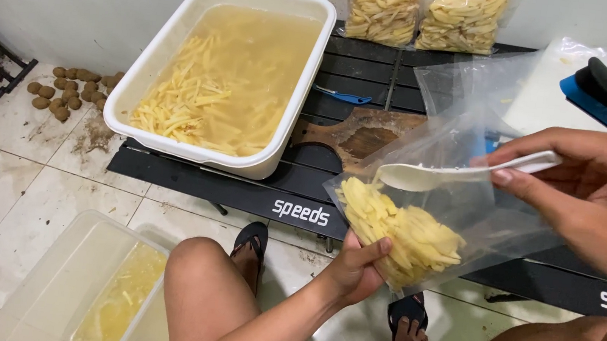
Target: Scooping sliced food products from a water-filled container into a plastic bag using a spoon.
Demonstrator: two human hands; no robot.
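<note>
Three bags of potato sticks (401, 239), two tubs (166, 40), one spoon (425, 177)

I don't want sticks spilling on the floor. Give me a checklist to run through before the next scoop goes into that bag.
1. Left hand supports the clear bag from below: ok.
2. Bag mouth open wide enough: cannot tell.
3. White spoon gripped in right hand: ok.
4. Spoon bowl emptied: ok, nothing visible in it.
5. Potato sticks settled at bag bottom: ok.
6. White tub of soaking sticks nearby on the black table: ok.
</note>
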